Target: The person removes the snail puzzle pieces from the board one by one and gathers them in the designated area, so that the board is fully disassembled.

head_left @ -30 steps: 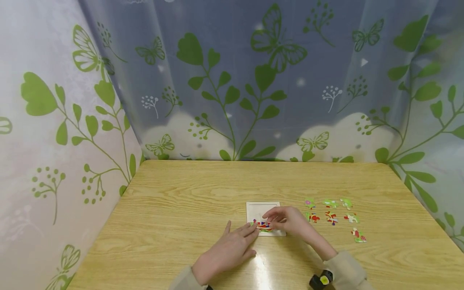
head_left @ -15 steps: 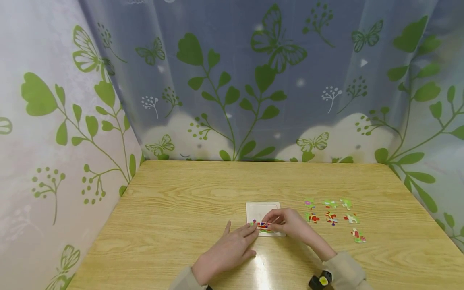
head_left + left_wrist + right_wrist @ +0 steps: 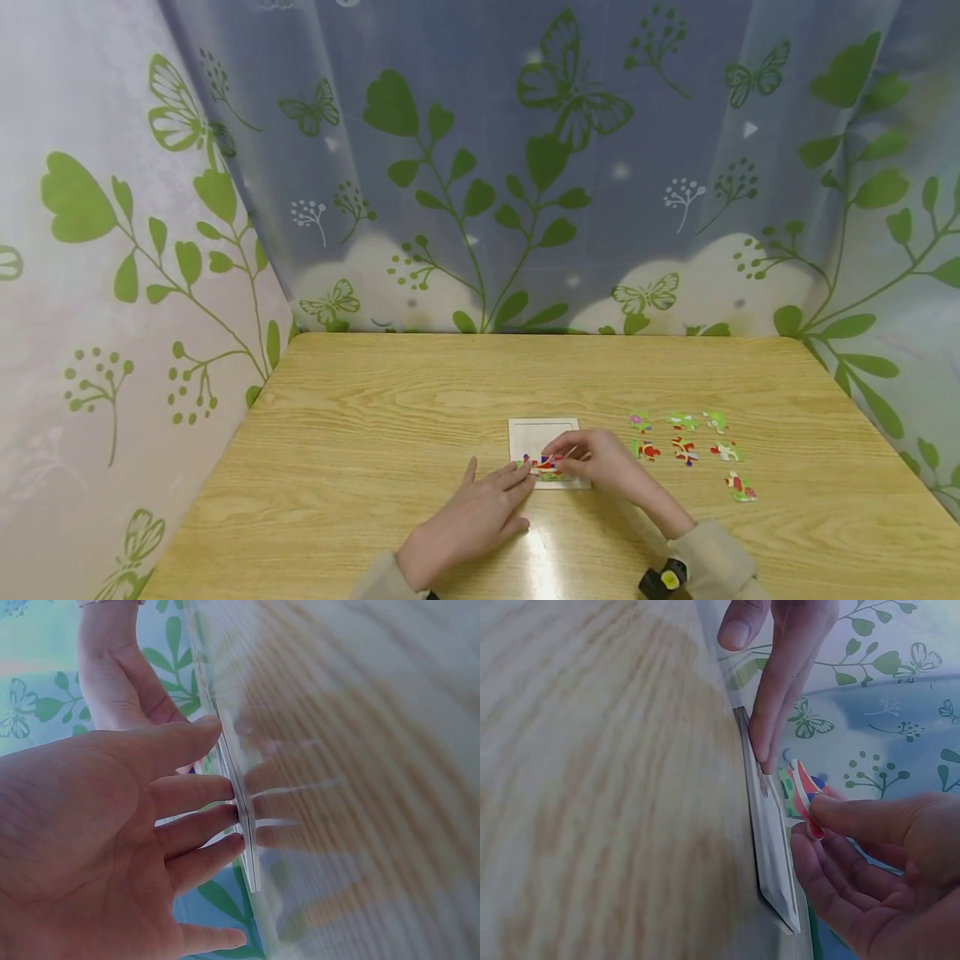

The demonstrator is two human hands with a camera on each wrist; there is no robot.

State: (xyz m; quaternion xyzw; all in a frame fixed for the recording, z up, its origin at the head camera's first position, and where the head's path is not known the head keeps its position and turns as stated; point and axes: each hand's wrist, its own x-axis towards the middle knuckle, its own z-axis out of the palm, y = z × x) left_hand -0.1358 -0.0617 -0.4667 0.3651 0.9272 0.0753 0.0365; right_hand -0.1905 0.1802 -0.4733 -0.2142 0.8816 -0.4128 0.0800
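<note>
A flat white puzzle board (image 3: 528,435) lies on the table, with colourful pieces along its near part. My left hand (image 3: 476,512) rests its straight fingertips on the board's near left side, over the pieces there. In the left wrist view, the fingers of that left hand (image 3: 112,817) are spread at the board's edge. My right hand (image 3: 603,462) is over the board's right side. The right wrist view has its thumb and finger pinching a red, white and blue puzzle piece (image 3: 807,804), held tilted close over the board. Part of the piece is hidden behind the thumb.
Several loose puzzle pieces lie right of the board, among them a red one (image 3: 685,451), a green one (image 3: 717,422) and a corner-like one (image 3: 741,487). The wooden table (image 3: 390,400) meets a patterned curtain (image 3: 480,208) at its far edge.
The pinched puzzle piece has tilted and shifted slightly over the board between the right fingers. My left hand stays in place, and the loose pieces lie as before.
</note>
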